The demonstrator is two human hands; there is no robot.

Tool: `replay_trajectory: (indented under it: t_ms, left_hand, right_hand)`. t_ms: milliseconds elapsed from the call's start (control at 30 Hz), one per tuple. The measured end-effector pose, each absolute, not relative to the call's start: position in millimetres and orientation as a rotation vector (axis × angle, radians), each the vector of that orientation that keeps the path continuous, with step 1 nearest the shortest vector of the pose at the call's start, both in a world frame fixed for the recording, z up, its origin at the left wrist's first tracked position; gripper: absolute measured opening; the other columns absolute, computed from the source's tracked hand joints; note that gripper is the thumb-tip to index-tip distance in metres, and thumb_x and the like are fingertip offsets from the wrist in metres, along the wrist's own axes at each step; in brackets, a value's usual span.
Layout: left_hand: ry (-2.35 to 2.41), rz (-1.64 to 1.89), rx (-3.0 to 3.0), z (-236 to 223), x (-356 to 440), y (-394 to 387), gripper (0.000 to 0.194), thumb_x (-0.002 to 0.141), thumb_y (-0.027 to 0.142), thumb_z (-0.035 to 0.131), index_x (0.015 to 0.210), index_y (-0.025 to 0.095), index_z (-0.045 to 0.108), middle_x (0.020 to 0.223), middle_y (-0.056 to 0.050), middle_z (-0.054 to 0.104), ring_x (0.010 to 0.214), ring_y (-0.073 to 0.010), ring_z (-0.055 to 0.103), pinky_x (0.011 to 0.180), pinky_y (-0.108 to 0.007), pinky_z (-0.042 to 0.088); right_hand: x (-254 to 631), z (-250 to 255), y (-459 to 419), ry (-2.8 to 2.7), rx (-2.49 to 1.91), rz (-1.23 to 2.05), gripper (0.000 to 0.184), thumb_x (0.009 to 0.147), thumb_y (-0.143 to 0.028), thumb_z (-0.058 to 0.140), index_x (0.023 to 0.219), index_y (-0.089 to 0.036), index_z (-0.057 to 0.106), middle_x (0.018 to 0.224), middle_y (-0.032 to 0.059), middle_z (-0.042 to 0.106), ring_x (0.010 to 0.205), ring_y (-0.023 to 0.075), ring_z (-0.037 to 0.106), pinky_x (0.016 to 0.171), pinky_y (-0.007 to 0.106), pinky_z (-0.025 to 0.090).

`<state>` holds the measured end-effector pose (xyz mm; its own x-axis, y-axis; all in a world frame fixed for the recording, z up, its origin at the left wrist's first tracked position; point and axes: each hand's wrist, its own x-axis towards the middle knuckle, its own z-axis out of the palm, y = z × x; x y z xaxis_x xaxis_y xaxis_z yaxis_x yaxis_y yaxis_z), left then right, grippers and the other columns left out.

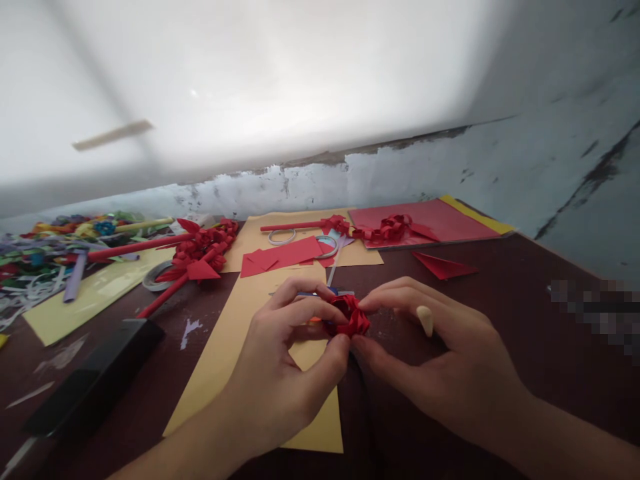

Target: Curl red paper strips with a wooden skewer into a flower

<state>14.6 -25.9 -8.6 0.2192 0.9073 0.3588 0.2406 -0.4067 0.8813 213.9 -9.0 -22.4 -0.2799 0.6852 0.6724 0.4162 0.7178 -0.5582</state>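
Observation:
My left hand (285, 363) and my right hand (440, 353) meet over the dark brown table (510, 293). Both pinch a small curled red paper flower (349, 315) between thumbs and fingertips. The flower is held just above a tan paper sheet (235, 347). Behind the flower, part of a blue-handled tool (320, 292) peeks out, mostly hidden by my fingers.
Red paper pieces (283, 257), scissors (333, 250) and tape rings lie behind. Finished red flowers on sticks (197, 253) sit left; a red sheet (425, 223) with a curled flower back right. Colourful paper scraps (45, 257) pile far left. A black object (95, 380) lies near left.

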Motion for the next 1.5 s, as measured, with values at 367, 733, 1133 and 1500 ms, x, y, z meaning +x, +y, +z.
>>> replay_trajectory:
  t_ms: [367,733,1133,1500]
  left_hand:
    - [1.118,1.224,1.795,-12,12,-23,0.014,0.085,0.010,0.071,0.092,0.021,0.076,0.117,-0.006,0.059,0.106,-0.0199,0.069,0.079,-0.026,0.068]
    - [1.210,1.258,1.953,-17,12,-22,0.023,0.078,0.006,0.074,0.093,0.024,0.077,0.115,-0.005,0.062,0.103,-0.0200,0.071,0.076,-0.029,0.066]
    - [1.198,1.279,1.986,-15,11,-21,0.019,0.081,0.006,0.074,0.092,0.022,0.078,0.119,-0.006,0.063,0.096,-0.0153,0.072,0.078,-0.025,0.062]
    - [1.119,1.129,1.653,-10,10,-19,0.004,0.090,0.020,0.076,0.092,0.020,0.079,0.121,-0.007,0.073,0.106,-0.0208,0.072,0.078,-0.026,0.059]
  right_hand:
    - [218,-20,-8,-1.881,-0.975,0.454,0.023,0.087,-0.023,0.076,0.107,-0.031,0.067,0.095,-0.0016,0.072,0.082,0.0178,0.069,0.063,0.028,0.051]
    - [221,-16,2,-1.635,-1.026,1.012,0.014,0.096,-0.035,0.063,0.103,-0.025,0.071,0.087,0.0007,0.072,0.068,0.0150,0.060,0.056,0.026,0.044]
    - [218,-16,2,-1.670,-1.004,1.169,0.014,0.095,-0.038,0.071,0.101,-0.024,0.072,0.084,0.0021,0.075,0.088,0.0237,0.076,0.067,0.028,0.055]
    - [219,-19,1,-1.650,-1.006,1.206,0.022,0.091,-0.041,0.078,0.100,-0.023,0.071,0.082,0.0016,0.073,0.084,0.0220,0.075,0.066,0.027,0.055]
